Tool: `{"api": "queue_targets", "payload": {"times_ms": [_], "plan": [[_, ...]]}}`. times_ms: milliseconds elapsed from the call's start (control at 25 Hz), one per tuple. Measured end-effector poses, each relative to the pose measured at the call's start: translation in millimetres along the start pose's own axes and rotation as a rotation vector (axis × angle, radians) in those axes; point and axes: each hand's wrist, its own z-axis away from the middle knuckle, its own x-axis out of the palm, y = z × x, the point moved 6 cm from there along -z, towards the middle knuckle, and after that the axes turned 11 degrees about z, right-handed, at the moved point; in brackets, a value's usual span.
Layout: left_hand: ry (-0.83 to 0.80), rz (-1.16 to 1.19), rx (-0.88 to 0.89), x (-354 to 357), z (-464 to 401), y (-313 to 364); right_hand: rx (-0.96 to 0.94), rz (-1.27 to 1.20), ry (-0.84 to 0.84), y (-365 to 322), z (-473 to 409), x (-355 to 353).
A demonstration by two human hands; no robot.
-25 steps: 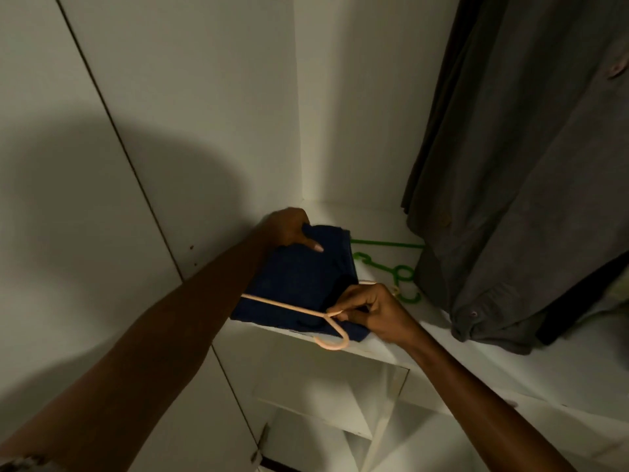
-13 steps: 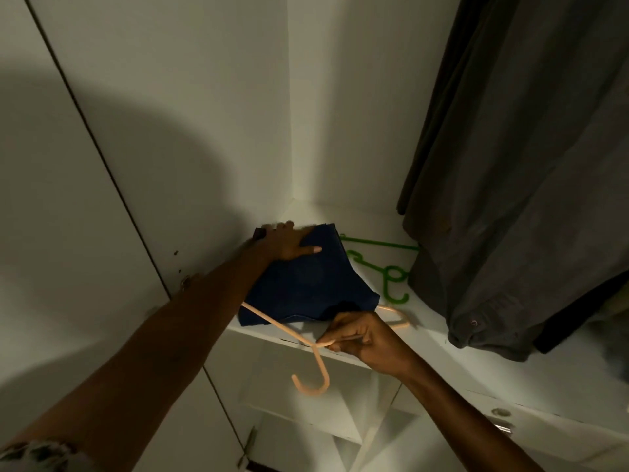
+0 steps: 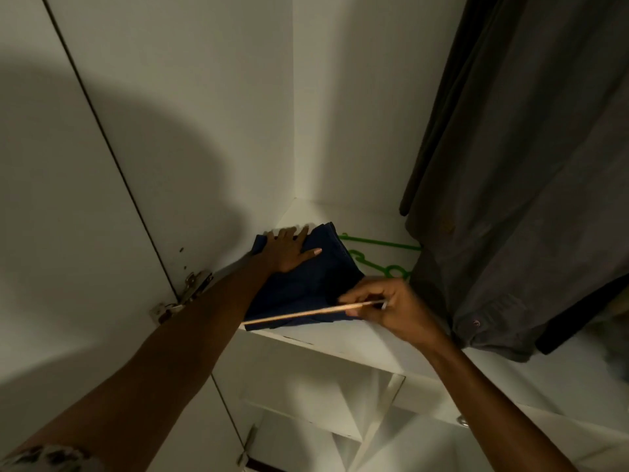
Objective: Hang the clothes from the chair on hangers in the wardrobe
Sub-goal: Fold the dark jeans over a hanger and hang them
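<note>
**closet_newbie:** Looking into the wardrobe, what's actually sitting on that shelf?

**hangerfan:** Folded dark blue garment in the left corner, lying right at the front edge. Left hand is flat on top of it, fingers spread and straight, pressing down, so that grip is open. Right hand has its fingers and thumb pinched round a thin peach hanger, which runs as a slanted line across the front of the blue cloth. Can't see its hook from here.

**closet_newbie:** Anything else in there?

**hangerfan:** A green hanger lying flat on the shelf behind the blue garment, partly tucked under a grey shirt that hangs on the right. Something black hangs just behind the shirt's hem. Door hinge shows by the left forearm, and white compartments sit below the shelf; too dim to tell what's in them.
</note>
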Motion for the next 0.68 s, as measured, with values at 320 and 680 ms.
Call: {"api": "queue_targets", "payload": {"times_ms": [320,680], "plan": [[-0.192,-0.082,-0.064,-27,46,9,0.315,0.006,0.189,84,24,-52],[-0.027,0.543,0.124,-68,170,21,0.350,-0.095,0.448,53,16,-69]]}}
